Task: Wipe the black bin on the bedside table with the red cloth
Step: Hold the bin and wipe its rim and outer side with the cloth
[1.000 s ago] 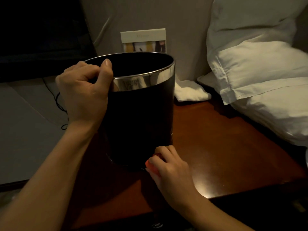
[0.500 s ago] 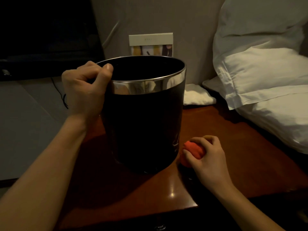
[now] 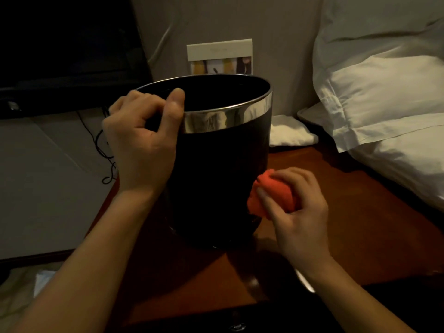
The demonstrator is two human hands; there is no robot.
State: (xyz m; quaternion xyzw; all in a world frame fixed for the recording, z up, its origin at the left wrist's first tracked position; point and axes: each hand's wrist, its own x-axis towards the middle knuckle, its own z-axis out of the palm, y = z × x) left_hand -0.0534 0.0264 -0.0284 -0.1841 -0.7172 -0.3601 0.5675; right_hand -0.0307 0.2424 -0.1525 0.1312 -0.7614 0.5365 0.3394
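The black bin (image 3: 216,179) with a shiny metal rim band stands upright on the dark wooden bedside table (image 3: 348,212). My left hand (image 3: 141,140) grips the bin's rim on its left side, thumb over the metal band. My right hand (image 3: 295,212) is closed around the bunched red cloth (image 3: 271,195) and presses it against the bin's lower right wall. The bin's far side and inside bottom are hidden.
White pillows (image 3: 384,99) crowd the table's right edge. A folded white cloth (image 3: 290,133) lies behind the bin, and a card (image 3: 219,56) leans on the wall. A black cable (image 3: 103,150) hangs left of the table. The table's front edge is near my wrists.
My right hand has slid the red cloth from the bin's front base round to its right side and a little upward. My left hand has kept hold of the rim.
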